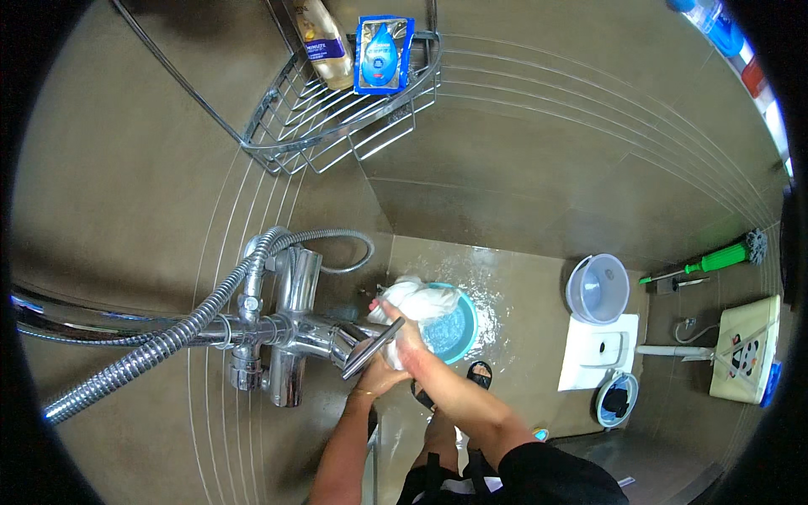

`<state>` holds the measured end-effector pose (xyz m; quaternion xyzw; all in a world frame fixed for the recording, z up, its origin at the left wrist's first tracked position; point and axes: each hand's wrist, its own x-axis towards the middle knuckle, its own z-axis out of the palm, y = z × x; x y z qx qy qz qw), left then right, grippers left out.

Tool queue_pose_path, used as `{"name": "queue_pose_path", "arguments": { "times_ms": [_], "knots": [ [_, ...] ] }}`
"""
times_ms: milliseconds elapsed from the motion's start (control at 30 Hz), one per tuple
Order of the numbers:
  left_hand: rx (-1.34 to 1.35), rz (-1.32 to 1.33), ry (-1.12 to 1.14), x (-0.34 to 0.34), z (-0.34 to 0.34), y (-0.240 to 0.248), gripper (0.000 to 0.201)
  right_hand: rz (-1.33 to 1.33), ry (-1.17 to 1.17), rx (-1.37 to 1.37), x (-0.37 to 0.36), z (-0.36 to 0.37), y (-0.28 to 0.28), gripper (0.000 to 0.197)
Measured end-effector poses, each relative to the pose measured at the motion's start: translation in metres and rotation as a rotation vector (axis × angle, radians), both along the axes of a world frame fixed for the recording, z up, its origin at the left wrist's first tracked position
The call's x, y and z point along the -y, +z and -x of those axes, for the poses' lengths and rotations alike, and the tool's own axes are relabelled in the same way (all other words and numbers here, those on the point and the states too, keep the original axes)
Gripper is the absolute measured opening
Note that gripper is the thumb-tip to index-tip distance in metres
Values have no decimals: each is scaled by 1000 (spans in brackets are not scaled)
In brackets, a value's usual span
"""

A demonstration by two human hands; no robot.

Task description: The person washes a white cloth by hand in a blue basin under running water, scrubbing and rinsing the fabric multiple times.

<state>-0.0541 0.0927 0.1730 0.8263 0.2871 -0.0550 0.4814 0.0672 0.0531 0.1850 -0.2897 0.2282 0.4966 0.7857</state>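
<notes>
A bunched white cloth [417, 299] hangs over the left rim of a teal basin [470, 337] that stands on the wet floor with water in it. My right hand [407, 338] is closed round the cloth's near side. Just left of and below it, my left hand [379, 376] is closed on the lower part of the same cloth, and the tap's lever hides some of its fingers. The chrome shower tap [290, 332] on the left wall reaches out close over both hands, its flat lever [373, 347] in front of them.
A ribbed shower hose [181, 316] loops across the left. Above hangs a wire corner shelf [311, 139] with a bottle [326, 46] and a blue sachet [384, 55]. At right are a pale bucket [598, 289], a squat toilet [581, 358], a small bin [617, 400] and a cistern [745, 349].
</notes>
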Motion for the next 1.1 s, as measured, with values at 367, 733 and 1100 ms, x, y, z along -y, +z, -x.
{"name": "queue_pose_path", "arguments": {
  "times_ms": [367, 733, 1100],
  "knots": [
    [-114, 226, -178, -69, -18, -31, 56, -198, 140, -289, 34, -31, -68, 63],
    [381, -219, -332, 49, -16, 83, 36, -106, 164, -250, 21, -20, -82, 52],
    [24, 646, 832, 28, -69, 22, 35, 96, 232, 36, 18, -23, -57, 47]
  ]
}}
